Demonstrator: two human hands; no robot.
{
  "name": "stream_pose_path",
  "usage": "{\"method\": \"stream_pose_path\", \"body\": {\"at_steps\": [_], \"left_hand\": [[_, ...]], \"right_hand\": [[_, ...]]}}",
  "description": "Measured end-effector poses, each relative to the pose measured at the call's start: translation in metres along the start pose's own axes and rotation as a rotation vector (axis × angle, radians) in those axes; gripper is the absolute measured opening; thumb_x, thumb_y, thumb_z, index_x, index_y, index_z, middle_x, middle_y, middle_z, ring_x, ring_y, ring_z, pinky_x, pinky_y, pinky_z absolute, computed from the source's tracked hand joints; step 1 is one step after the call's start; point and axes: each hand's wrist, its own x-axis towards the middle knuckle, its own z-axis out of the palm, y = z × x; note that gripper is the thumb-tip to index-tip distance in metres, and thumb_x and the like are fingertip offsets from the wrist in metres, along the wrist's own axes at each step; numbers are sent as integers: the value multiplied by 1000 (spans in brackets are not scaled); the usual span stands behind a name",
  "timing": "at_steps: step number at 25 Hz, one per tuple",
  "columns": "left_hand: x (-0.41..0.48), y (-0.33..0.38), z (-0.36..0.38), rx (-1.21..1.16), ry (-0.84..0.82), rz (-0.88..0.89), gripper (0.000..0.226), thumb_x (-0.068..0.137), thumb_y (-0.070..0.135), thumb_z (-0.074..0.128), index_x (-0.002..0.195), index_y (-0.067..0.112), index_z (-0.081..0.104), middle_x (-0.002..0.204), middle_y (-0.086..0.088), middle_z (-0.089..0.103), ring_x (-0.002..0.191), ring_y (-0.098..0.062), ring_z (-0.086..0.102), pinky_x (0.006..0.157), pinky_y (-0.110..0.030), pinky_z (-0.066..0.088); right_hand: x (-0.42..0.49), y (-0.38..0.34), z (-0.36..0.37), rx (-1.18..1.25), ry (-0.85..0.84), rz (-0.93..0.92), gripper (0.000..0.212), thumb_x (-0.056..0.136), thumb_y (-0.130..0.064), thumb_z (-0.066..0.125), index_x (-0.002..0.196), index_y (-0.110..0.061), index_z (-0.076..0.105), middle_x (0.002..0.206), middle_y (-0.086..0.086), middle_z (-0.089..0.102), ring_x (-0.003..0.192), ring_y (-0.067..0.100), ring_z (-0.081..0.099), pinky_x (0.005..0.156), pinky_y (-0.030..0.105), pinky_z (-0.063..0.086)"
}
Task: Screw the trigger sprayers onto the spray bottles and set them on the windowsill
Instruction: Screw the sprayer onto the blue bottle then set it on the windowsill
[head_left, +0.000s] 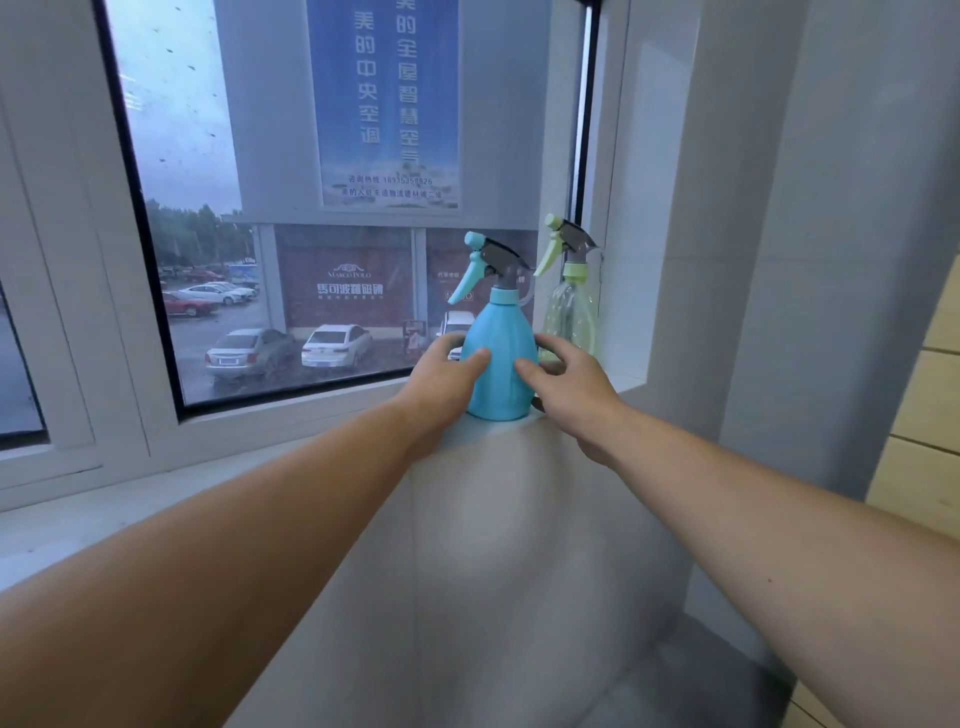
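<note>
A blue spray bottle (501, 327) stands upright on the windowsill (311, 467), with its blue and grey trigger sprayer (488, 262) on its neck and the nozzle pointing left. My left hand (441, 382) cups its left side, thumb on the front. My right hand (571, 389) cups its right side, thumb touching the front and fingers loosely spread. Just behind to the right, a clear green spray bottle (571, 312) stands in the corner of the sill with its green trigger sprayer (566, 244) fitted.
The window pane (311, 234) rises right behind the bottles, framed in white. A white wall pillar (727, 260) closes the sill on the right. Below the sill a grey tiled wall face (519, 571) drops toward me. A wooden panel (924, 441) is at far right.
</note>
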Motion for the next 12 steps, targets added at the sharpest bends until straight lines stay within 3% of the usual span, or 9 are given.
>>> {"method": "stream_pose_path", "body": {"at_steps": [9, 12], "left_hand": [[10, -7, 5, 68, 0, 32, 44, 103, 26, 57, 145, 14, 55, 140, -8, 64, 124, -25, 64, 109, -45, 50], [8, -6, 5, 91, 1, 30, 50, 102, 27, 58, 149, 13, 49, 145, -8, 60, 127, -25, 62, 109, -40, 49]], "right_hand": [[10, 14, -1, -12, 24, 16, 49, 90, -30, 62, 138, -31, 50, 106, 6, 71, 97, 18, 69, 90, 37, 55], [10, 12, -2, -14, 24, 16, 54, 89, -31, 63, 141, -29, 47, 102, 1, 69, 89, 12, 66, 76, 27, 52]]}}
